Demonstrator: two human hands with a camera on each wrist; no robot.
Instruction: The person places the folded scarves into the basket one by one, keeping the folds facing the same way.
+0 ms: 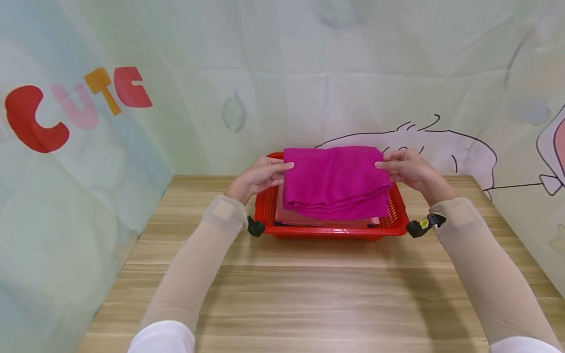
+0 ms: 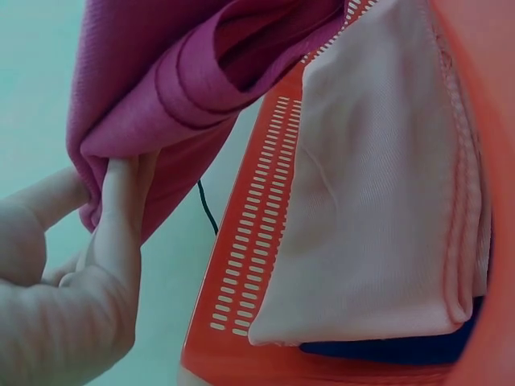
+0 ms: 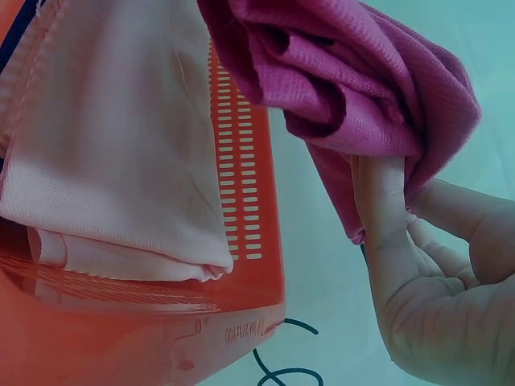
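Observation:
A folded magenta cloth (image 1: 335,176) hangs over the red plastic basket (image 1: 326,231), held at its two sides. My left hand (image 1: 263,175) pinches its left edge between thumb and fingers. On the right edge, my right hand (image 1: 408,169) grips the cloth the same way. Below it, a folded pale pink cloth (image 2: 378,185) lies in the basket, with a dark blue cloth (image 2: 386,349) under it. Both wrist views show the magenta cloth's layered folds raised above the pink one. In the head view the magenta cloth hides most of the basket's inside.
The basket stands on a wood-grain table (image 1: 309,294), near its back edge. Behind and at both sides hangs a pale printed curtain (image 1: 273,73) with coloured letters and line drawings. Small black wrist cameras (image 1: 256,226) sit close to the basket's front corners.

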